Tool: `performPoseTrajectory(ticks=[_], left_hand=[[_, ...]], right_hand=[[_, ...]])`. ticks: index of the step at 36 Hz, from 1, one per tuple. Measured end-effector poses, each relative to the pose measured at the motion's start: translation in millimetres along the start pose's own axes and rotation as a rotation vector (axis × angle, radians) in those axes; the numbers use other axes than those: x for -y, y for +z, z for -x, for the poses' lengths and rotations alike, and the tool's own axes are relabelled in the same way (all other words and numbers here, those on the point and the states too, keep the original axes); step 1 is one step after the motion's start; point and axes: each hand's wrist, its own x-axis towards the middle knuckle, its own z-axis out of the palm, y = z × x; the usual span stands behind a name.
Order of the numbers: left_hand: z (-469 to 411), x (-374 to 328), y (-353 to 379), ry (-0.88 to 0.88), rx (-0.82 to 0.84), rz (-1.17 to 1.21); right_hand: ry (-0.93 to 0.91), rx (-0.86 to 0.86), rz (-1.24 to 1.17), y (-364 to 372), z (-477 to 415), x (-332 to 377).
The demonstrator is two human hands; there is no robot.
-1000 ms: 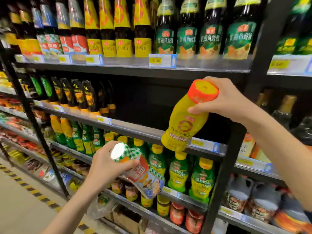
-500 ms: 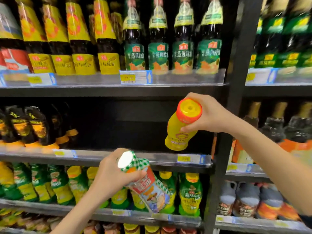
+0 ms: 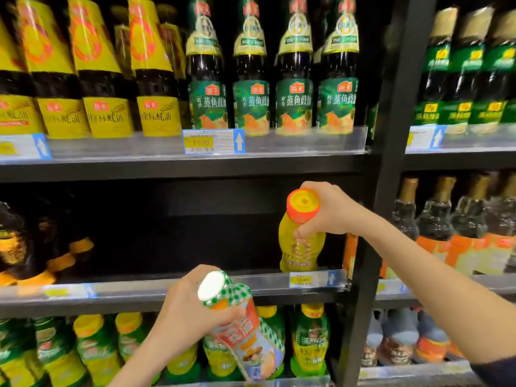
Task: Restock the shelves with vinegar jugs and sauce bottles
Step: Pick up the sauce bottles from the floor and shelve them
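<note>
— While the right hand (image 3: 332,210) grips the yellow bottle (image 3: 300,247) by its cap, its base is at the front edge of the middle shelf (image 3: 167,286); it could tip off.
— Yes; the left hand (image 3: 190,317) holds the checked bottle (image 3: 245,331) tilted just below; a bump could topple it.

Tall dark glass bottles with green labels (image 3: 294,107): four in the front row.
Tall dark glass bottles with yellow labels (image 3: 107,115): four in front, the leftmost cut off.
Yellow plastic squeeze bottle with orange cap (image 3: 300,252): one.
Green-and-white checked bottle with white cap (image 3: 251,339): one.
Clear glass bottles with gold foil necks (image 3: 437,219): four.
Green plastic bottles with yellow caps (image 3: 310,339): at least five, blurred.
</note>
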Motion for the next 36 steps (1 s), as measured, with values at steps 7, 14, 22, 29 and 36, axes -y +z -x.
performPoseTrajectory(ticks=[7, 14, 22, 29, 36], left_hand=[[-5, 6, 5, -0.021, 0.054, -0.019], [-6, 16, 8, -0.037, 0.083, -0.052], [-7, 25, 8, -0.024, 0.092, -0.01], [-8, 31, 9, -0.044, 0.087, -0.034], [-8, 37, 11, -0.068, 0.103, -0.018]], right_hand=[[0.148, 0.012, -0.151, 1, -15, -1], [0.221, -0.12, -0.399, 14, -23, -15], [0.328, -0.36, -0.711, 38, -32, -37], [0.261, -0.427, -0.768, 54, -24, -45], [0.246, -0.561, -0.292, 118, 6, -53]])
